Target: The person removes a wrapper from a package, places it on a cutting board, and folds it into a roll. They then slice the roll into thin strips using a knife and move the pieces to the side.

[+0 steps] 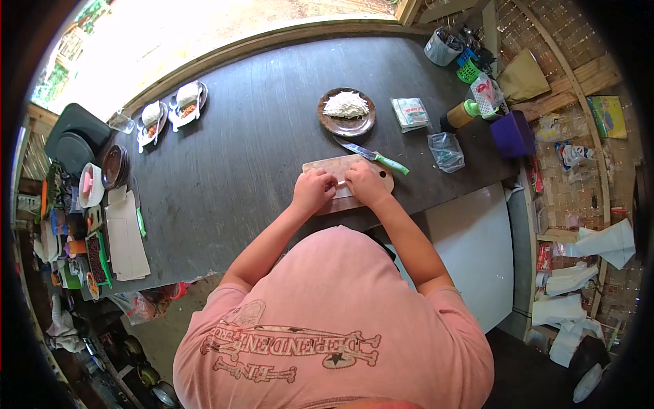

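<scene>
Your left hand [316, 190] was curled nearly closed, fingers and thumb pinched at the left end of a small white piece [341, 183]. Your right hand [364, 182] was curled nearly closed too, fingertips pinched at the right end of it; exact finger contact was partly hidden. The white piece was over the middle of the wooden cutting board [327, 165], between your hands, with a pale flat sheet [344, 193] below it on the board. The board lay by the near edge of the bench [252, 129], right of its middle.

Just beyond the board, a knife [390, 163] with a green handle lay at a slant, blade toward a round brown plate [329, 125]. The plate held a heap of white shreds [346, 105]. Right of the plate: a square white packet [409, 113], then a clear plastic bag [446, 152] nearer you. By the bench's right edge: a bottle with a yellow-green cap [462, 114] and a purple container [513, 134]. Toward the far left corner, two food servings [151, 123] [187, 103] sat near each other, and dark stacked bowls [115, 166] stood by the left edge.
</scene>
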The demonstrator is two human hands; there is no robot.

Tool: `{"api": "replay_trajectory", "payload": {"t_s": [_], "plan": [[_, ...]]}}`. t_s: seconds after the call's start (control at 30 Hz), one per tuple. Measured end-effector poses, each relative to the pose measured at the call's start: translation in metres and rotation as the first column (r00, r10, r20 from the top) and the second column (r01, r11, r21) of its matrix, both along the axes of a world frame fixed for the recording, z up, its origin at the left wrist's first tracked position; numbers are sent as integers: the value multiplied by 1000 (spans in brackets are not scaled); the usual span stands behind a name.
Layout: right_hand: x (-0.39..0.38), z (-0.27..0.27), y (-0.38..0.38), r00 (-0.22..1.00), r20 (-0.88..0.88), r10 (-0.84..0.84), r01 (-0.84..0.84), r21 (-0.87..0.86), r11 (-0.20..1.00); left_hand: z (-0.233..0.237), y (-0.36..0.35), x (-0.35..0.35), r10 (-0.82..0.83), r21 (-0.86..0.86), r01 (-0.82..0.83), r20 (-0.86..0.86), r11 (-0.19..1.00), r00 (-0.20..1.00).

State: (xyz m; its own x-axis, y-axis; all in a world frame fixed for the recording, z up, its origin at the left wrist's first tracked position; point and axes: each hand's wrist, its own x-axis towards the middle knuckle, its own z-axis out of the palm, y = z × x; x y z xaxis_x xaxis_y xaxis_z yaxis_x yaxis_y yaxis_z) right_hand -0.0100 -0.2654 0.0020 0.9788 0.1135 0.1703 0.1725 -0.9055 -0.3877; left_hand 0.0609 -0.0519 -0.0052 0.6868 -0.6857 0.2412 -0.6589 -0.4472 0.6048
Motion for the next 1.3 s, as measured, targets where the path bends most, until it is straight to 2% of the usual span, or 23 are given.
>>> {"api": "replay_trajectory", "payload": {"t_s": [0.2,0.53,0.63,0.7,1.03,1.13,1.23,1.3], "plan": [[-18,2,11,992,126,0,3,-20,1000,1,5,0,-51,-57,50,-15,997,999],[-34,2,20,985,172,-10,24,-80,997,1,15,6,-115,-103,103,-111,989,987],[-39,1,20,986,167,-1,18,-98,995,1,17,3,-107,-78,99,-115,992,988],[-40,-1,20,982,190,9,8,-86,996,1,17,1,-99,-22,98,-20,995,995],[-46,14,9,980,176,92,-77,-90,993,14,19,-20,-22,-18,22,-17,1000,1000],[-51,14,8,986,128,105,-88,-134,987,16,18,-27,-37,-29,40,109,999,993],[-54,-1,7,982,170,79,-67,-80,995,25,17,-33,-23,2,23,105,1000,994],[-51,-4,4,962,251,103,-98,-33,995,22,15,-30,43,29,-43,0,999,999]]}}
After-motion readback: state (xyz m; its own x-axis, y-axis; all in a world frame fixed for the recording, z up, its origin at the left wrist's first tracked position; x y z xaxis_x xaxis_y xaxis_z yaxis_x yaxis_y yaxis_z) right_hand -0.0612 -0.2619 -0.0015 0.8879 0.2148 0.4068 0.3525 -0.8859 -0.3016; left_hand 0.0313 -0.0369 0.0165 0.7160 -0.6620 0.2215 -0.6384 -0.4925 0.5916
